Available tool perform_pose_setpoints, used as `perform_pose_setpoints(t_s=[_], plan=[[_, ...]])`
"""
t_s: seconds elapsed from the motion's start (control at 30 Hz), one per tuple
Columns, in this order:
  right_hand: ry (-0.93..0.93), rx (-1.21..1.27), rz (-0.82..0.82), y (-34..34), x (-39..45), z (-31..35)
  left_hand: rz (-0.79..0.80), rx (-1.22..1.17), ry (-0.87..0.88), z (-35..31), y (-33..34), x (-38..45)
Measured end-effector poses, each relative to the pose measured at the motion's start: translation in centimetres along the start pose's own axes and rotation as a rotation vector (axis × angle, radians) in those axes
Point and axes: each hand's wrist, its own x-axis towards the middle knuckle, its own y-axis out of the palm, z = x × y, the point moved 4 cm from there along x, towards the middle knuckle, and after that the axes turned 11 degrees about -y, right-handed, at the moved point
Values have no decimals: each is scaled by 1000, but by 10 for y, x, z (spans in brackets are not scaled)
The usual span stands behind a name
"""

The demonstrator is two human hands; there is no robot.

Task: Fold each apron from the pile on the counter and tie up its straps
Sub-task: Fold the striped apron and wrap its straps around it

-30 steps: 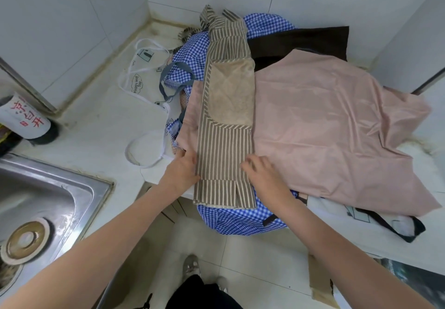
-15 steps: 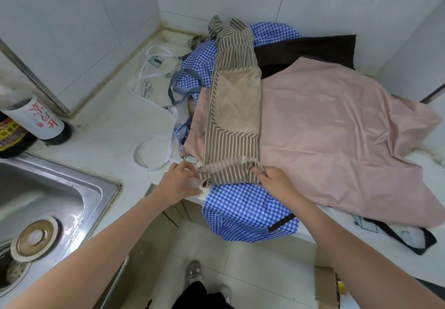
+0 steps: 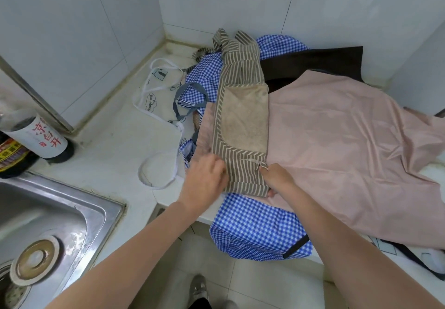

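Folding over now: striped apron's point(image 3: 243, 125) near hem.

White printed apron point(image 3: 154, 91) lying on the pale surface point(image 3: 115, 140): cloud-shaped motif reading "Happy and free". Dark glass bottle point(image 3: 36, 137) with a white label: large red Chinese characters. Neighbouring dark jar point(image 3: 9, 156): yellow and red label, print too blurred to read.

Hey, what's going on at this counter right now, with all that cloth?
A person is folding a brown-and-white striped apron that lies in a long strip on a pile of aprons on the white counter. The right hand pinches its turned-up near end, while the left hand rests on its left edge. Beneath it lie a pink apron and a blue checked apron. Its straps are not yet tied.
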Motion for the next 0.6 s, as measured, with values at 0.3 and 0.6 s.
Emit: perform_pose_setpoints(t_s=[0.3, 0.6], plan=[[-574, -303, -500, 2, -49, 21, 605, 241, 156, 14, 65, -4], [-517, -363, 37, 26, -27, 9, 457, -217, 61, 37, 62, 4]])
